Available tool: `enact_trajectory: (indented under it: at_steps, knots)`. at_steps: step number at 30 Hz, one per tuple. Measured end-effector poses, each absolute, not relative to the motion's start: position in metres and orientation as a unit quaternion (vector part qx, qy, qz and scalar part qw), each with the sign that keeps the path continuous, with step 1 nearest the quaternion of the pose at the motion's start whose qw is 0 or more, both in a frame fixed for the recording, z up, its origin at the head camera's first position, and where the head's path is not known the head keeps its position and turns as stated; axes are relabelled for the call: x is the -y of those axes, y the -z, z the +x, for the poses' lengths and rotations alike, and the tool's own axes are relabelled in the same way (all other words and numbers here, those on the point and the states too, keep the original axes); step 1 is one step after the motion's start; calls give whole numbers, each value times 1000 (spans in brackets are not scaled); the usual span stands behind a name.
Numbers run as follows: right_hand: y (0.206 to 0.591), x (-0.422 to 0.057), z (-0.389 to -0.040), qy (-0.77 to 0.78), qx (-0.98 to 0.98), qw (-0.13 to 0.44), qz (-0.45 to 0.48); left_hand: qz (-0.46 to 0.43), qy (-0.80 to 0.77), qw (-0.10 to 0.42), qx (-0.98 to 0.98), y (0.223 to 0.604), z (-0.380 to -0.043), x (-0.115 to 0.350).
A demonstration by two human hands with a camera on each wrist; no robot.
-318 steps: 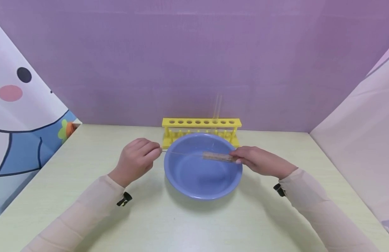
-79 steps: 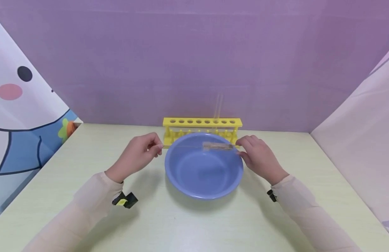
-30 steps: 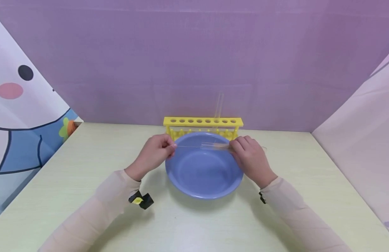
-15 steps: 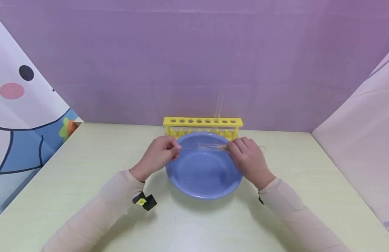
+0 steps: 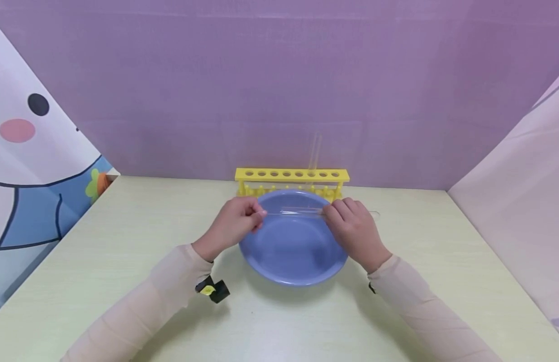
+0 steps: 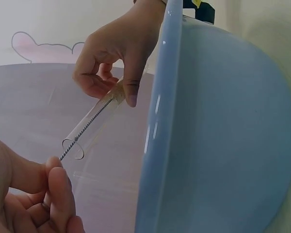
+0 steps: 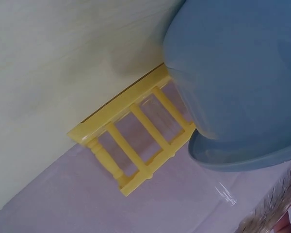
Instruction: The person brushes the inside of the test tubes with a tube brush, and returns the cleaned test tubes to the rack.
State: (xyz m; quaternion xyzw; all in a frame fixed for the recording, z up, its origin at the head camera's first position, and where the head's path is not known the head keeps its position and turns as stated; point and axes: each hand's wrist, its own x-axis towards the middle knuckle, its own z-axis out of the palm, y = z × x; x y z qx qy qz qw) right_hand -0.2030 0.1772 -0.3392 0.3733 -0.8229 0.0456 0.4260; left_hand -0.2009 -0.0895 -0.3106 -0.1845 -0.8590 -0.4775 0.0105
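Head view puts both hands over the far part of a basin, facing each other. The left hand (image 5: 234, 221) pinches the twisted wire (image 6: 89, 124) of a tube brush between thumb and fingers, near the mouth of a clear test tube (image 5: 299, 211). The right hand (image 5: 354, 229) is wrapped over that tube, its thumb on the near side in the left wrist view; the tube lies roughly level between the hands, mouth toward the left one. Inside it, the bristles (image 6: 117, 92) sit by the right hand's grip. A faint curve past the right hand seems to be the tube's rounded end.

As a judgement, the tube should be light, rigid and smooth, so slippery if wet; whether it is wet cannot be told. If it is glass, the thin rim is the part to spare, and a firm but gentle hold round the body suits it best. The wire looks springy and could bend sideways, so it is best pinched close to the mouth and kept in line with the tube; its twist should give good purchase.

Below the hands is the blue basin (image 5: 293, 274) on the pale tabletop (image 5: 279, 327). Beyond them stands a yellow rack (image 5: 279, 175), a second tube (image 5: 314, 151) rising from it.
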Motion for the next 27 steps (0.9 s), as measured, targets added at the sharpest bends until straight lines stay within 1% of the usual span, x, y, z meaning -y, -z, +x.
enact_trajectory:
  at_steps: [6, 16, 27]
  knots:
    - [339, -176, -202, -35, 820, 427, 378, -189, 481, -5, 856, 310, -201, 87]
    - [340, -174, -201, -39, 804, 442, 397, -210, 459, -11, 863, 308, -201, 86]
    - [339, -170, -199, -30, 804, 444, 394, -214, 458, -20, 863, 307, -200, 86]
